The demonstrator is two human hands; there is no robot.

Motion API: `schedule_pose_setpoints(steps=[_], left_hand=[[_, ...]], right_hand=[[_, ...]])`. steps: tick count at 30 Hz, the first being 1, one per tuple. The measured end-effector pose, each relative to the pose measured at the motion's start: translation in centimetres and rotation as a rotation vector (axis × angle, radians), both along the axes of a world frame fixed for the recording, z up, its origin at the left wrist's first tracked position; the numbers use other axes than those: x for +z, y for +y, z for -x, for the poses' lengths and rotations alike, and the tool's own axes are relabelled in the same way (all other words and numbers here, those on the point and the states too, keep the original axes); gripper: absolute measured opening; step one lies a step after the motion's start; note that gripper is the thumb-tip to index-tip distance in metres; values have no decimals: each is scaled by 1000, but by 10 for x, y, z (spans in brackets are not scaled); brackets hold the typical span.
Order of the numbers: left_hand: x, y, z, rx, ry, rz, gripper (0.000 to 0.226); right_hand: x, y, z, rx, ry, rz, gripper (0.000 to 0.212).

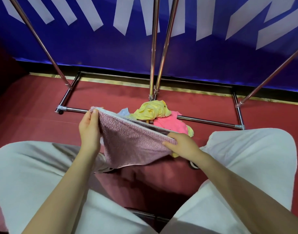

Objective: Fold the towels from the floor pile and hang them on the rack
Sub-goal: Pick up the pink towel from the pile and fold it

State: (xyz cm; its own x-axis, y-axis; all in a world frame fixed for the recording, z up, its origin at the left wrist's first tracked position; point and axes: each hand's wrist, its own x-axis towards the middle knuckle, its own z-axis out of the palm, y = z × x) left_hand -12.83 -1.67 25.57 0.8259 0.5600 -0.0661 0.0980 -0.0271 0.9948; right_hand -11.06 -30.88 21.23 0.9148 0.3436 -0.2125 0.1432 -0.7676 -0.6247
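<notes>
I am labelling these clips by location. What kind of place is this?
Probably an indoor hall or staged work area, not a home: a red floor, a large blue banner along the wall, and a metal rack standing over a pile of towels.

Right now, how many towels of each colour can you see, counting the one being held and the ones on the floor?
Dusty pink towel, held by the left hand and right hand: 1
Yellow towel in the pile: 1
Bright pink towel in the pile: 1
Light blue towel in the pile: 1
Total: 4 showing; more may be hidden underneath.
</notes>
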Motion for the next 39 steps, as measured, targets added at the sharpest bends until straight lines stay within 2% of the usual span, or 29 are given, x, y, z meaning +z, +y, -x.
schedule_pose_setpoints(steps=[7,10,13,16,19,27,34,39], left_hand=[[8,-1,3,38,-94,39,20],[9,-3,-1,54,-105,54,26],[6,-6,-3,43,-93,53,28],[-1,-6,-4,33,-52,-9,25],[-6,-6,-5,17,2,-34,19],[1,-16,-3,-55,20,-42,22],[9,-23,-6,-12,-55,-134,21],[18,-25,-6,39,-127,-173,28]], right_hand=[[12,1,-8,40,-192,18,17],[11,-1,-9,3,-356,93,15],[17,-4,-5,-44,-424,169,17],[21,-5,-2,-113,-397,233,35],[21,-8,-3,-170,-287,239,51],[14,-18,-9,-239,-46,222,21],[16,-15,-15,-212,-92,262,17],[17,-13,-17,-100,-163,276,27]])
